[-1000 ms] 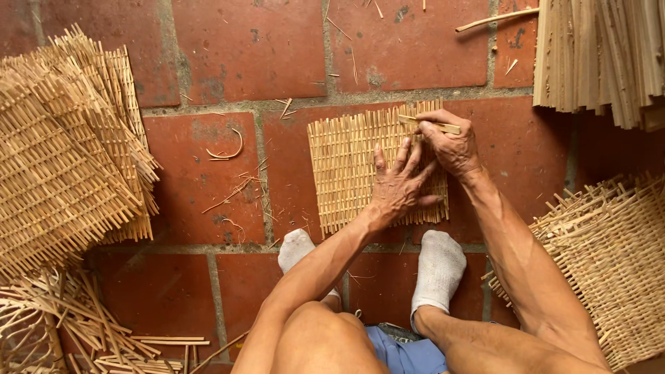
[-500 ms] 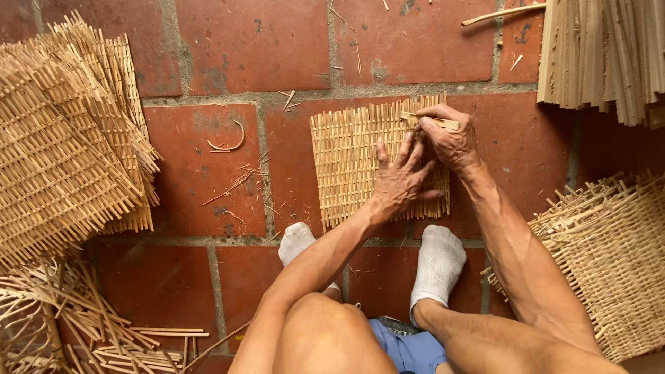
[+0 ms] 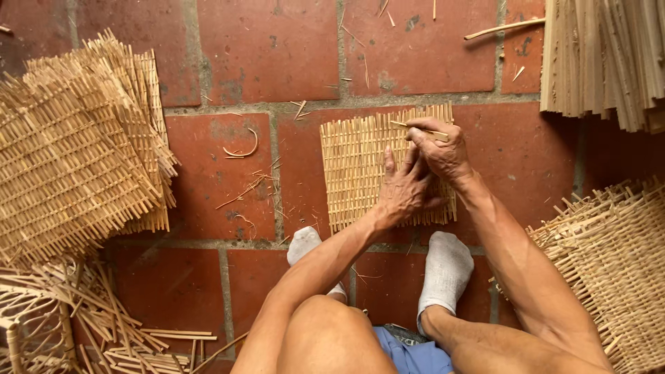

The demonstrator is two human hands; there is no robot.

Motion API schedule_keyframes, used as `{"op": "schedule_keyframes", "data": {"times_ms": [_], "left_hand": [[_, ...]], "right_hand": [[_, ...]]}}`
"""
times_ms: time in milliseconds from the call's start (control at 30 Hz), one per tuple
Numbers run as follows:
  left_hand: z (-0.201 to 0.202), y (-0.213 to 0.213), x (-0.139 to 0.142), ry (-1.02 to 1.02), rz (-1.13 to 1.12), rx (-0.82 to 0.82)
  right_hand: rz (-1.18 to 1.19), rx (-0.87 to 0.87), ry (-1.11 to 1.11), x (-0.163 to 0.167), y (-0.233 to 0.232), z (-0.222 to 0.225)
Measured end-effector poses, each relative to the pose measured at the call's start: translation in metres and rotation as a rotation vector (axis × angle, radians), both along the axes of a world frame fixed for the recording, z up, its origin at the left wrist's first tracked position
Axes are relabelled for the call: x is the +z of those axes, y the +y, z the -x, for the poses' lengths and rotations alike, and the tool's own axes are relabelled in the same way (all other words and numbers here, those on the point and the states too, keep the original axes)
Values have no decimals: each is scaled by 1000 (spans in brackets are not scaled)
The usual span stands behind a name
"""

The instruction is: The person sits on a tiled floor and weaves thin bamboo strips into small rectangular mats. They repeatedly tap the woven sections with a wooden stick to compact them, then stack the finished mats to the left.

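A small woven bamboo mat (image 3: 357, 166) lies flat on the red brick floor in front of my feet. My left hand (image 3: 404, 188) presses down on the mat's right half with fingers spread. My right hand (image 3: 438, 147) is over the mat's upper right corner, its fingers pinched on a thin bamboo strip (image 3: 417, 127) that lies across the mat's top edge. My two feet in white socks (image 3: 443, 273) rest just below the mat.
A stack of finished woven mats (image 3: 76, 159) lies at the left. Loose bamboo sticks (image 3: 131, 332) and an open frame sit at the lower left. A bundle of long strips (image 3: 609, 55) is at the top right, a woven basket piece (image 3: 609, 263) at the right.
My right hand has shifted slightly along the mat's top edge with the strip. My left hand stays pressed on the mat.
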State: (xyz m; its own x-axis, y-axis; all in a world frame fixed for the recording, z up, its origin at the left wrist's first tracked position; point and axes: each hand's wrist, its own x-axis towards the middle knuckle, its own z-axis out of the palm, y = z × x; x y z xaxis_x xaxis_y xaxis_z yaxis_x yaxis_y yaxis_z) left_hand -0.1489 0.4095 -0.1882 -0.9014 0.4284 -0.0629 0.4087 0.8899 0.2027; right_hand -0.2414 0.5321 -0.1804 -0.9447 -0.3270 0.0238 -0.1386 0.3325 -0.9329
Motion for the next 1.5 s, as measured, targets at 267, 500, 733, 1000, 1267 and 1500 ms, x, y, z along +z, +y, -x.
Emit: {"op": "schedule_keyframes", "data": {"times_ms": [267,500,733,1000,1267,1500], "left_hand": [[5,-22,-5,-60,-189,-12],[6,-19,1,-185,-304,-8],[66,-106,3,469,-380,280],[83,-130,0,-111,-229,463],[72,-166,32,-790,-352,582],[18,-141,-2,-128,-181,470]], "right_hand": [[28,46,-9,-12,-20,7],[79,-33,-6,0,-8,14],[477,-360,-181,38,78,-75],[441,-355,-466,-12,46,-162],[650,-507,-484,10,79,-138],[489,-572,-353,0,88,-160]]}}
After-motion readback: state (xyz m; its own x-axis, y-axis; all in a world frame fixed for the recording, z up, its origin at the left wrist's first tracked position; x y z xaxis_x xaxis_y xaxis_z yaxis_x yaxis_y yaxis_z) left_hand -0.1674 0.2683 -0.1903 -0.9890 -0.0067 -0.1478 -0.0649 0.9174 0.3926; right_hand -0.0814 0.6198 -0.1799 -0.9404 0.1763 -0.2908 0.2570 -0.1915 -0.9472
